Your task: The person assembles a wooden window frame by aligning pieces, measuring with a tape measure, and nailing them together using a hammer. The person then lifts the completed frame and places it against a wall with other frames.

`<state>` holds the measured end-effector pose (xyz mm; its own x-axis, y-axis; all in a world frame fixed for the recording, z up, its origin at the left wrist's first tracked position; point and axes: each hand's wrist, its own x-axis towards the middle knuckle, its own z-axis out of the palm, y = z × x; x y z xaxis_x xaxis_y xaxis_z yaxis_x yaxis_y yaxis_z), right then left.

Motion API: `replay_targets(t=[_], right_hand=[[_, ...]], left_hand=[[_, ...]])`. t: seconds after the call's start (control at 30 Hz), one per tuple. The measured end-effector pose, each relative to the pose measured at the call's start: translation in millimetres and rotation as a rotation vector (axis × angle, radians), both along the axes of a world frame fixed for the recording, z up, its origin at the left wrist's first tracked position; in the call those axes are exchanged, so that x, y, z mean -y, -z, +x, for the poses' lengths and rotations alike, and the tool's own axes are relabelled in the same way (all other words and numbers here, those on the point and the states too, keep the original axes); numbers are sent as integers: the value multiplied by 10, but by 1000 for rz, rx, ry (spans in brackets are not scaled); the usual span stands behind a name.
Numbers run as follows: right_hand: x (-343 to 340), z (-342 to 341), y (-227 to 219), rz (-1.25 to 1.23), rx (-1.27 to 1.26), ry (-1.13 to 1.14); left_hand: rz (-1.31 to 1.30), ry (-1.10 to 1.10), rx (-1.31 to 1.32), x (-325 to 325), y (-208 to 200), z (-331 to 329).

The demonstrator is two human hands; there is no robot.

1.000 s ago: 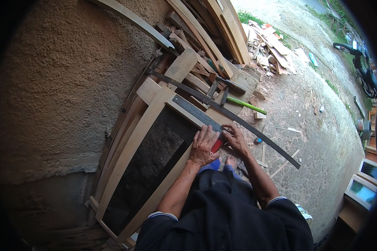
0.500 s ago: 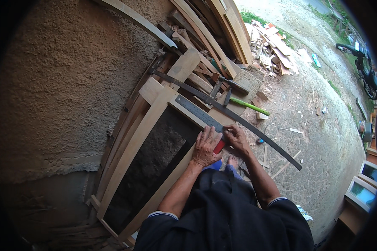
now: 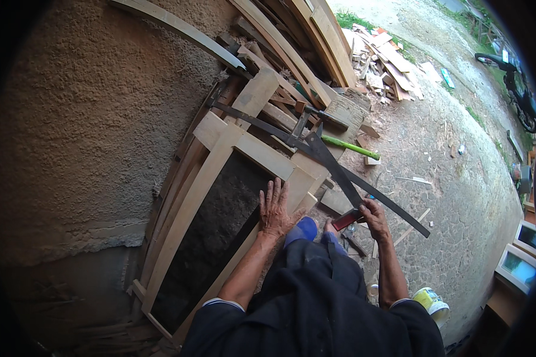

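My left hand (image 3: 274,209) lies flat with spread fingers on the right side of a wooden frame (image 3: 186,208), at its upper right corner. The frame surrounds a dark opening. To the right, off the frame, my right hand (image 3: 375,219) grips a try square (image 3: 336,171) by its red stock; the dark metal blade points up and away to the left. Beneath the blade runs a long dark bar clamp (image 3: 399,209), lying across the frame's far end. A hammer with a green handle (image 3: 350,147) rests beside the clamp.
A rough earthen wall (image 3: 101,119) rises at the left. Long boards (image 3: 333,47) and a scrap wood pile (image 3: 387,62) lie at the far side. A bucket (image 3: 432,304) stands at lower right, a motorcycle (image 3: 521,95) at far right.
My right hand has lifted the try square off the frame's end piece and swung it to the right. My left hand has let go of the square and shifted slightly left, fingers spreading.
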<state>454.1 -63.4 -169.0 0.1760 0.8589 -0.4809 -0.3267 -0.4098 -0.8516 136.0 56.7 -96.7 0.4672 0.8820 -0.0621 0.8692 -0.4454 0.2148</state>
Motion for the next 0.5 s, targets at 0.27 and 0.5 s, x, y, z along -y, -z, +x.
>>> replay_targets(t=[0.27,0.5], right_hand=[[1901,304,620,-388,5,15],[1943,-224,2136,-639,412,169]], left_hand=[[-20,-63,-2,-22,13,122],[-21,-44,-43,-16,19,130]])
